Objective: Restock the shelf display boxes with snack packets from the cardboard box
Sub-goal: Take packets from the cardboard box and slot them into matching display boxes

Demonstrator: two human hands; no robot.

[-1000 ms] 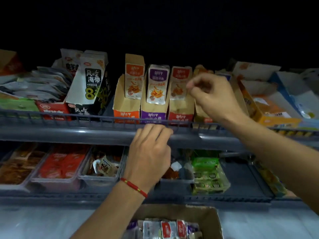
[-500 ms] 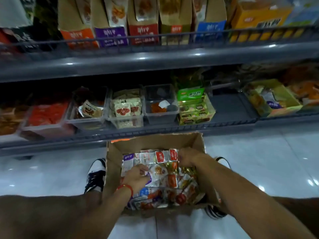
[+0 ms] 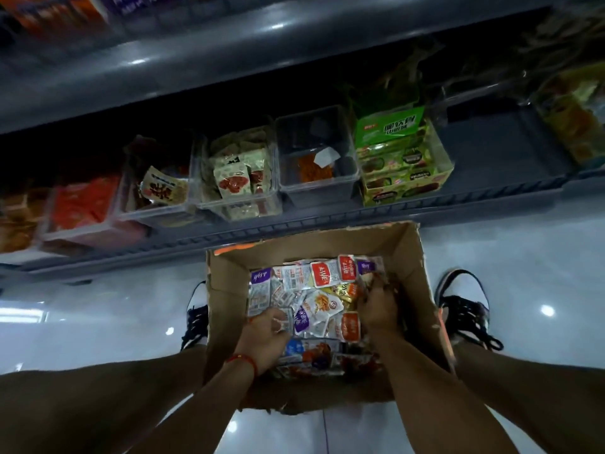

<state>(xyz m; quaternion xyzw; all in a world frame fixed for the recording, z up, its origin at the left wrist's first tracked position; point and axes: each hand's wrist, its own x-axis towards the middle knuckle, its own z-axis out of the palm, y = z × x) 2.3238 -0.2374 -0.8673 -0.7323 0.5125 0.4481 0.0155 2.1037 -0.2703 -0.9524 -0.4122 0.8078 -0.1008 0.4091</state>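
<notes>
An open cardboard box (image 3: 407,257) stands on the floor between my feet, heaped with small snack packets (image 3: 324,273) in red, purple, orange and silver. My left hand (image 3: 266,335), with a red cord at the wrist, reaches in at the box's near left and curls its fingers round a silvery packet (image 3: 284,321). My right hand (image 3: 379,309) is down in the right side of the heap, fingers curled into several packets. The shelf display boxes (image 3: 59,11) show only as a blurred orange and purple strip at the top left.
The grey upper shelf edge (image 3: 262,50) runs across above. On the lower shelf sit clear bins (image 3: 316,191) of snacks and a green display box (image 3: 402,165). My shoes (image 3: 465,306) flank the cardboard box on a glossy pale floor (image 3: 523,263).
Both hands left the upper shelf and dropped into the cardboard box. My view tilted down from the display boxes to the floor. The hands now dig among the packets.
</notes>
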